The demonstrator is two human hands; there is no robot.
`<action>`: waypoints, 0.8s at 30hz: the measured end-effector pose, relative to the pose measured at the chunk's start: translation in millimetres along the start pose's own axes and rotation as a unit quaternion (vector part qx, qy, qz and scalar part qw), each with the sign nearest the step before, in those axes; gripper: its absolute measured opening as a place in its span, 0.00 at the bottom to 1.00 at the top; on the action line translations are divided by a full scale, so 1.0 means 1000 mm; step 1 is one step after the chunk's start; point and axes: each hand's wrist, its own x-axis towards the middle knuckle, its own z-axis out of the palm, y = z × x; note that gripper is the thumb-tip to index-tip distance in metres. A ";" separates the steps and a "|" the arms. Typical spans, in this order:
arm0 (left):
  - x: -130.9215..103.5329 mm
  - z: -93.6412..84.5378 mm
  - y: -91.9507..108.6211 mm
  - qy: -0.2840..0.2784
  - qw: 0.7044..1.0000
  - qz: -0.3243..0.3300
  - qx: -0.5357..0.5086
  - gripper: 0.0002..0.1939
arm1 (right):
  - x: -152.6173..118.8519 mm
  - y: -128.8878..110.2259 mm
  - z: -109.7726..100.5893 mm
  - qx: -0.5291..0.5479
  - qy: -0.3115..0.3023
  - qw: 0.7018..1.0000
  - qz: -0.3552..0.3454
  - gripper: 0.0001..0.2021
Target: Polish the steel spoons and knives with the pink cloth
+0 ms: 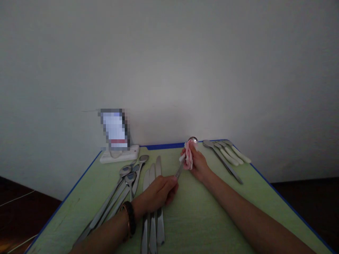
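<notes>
A metal spoon (179, 170) is held between my two hands, its shiny bowl pointing up and away from me. My left hand (162, 192) is closed round the end of its handle. Near the bowl, my right hand (198, 161) presses a pink and white cloth (189, 155) around the spoon's neck. The cloth covers the upper handle and part of the bowl. Under and beside my left hand lie three table knives (159, 225) with blades pointing away. My left wrist wears a dark bracelet (129, 218).
Several spoons (125, 171) lie in a loose pile at left. At the back right are more metal utensils (227, 167) and several with cream handles (239, 153). A blurred phone (114, 128) stands on a white base (131, 154). The green table (196, 225) meets a wall (169, 70).
</notes>
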 end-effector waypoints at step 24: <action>0.004 0.004 -0.007 0.021 1.000 0.020 -0.010 0.17 | -0.003 0.004 -0.002 -0.047 -0.057 0.997 0.015 0.21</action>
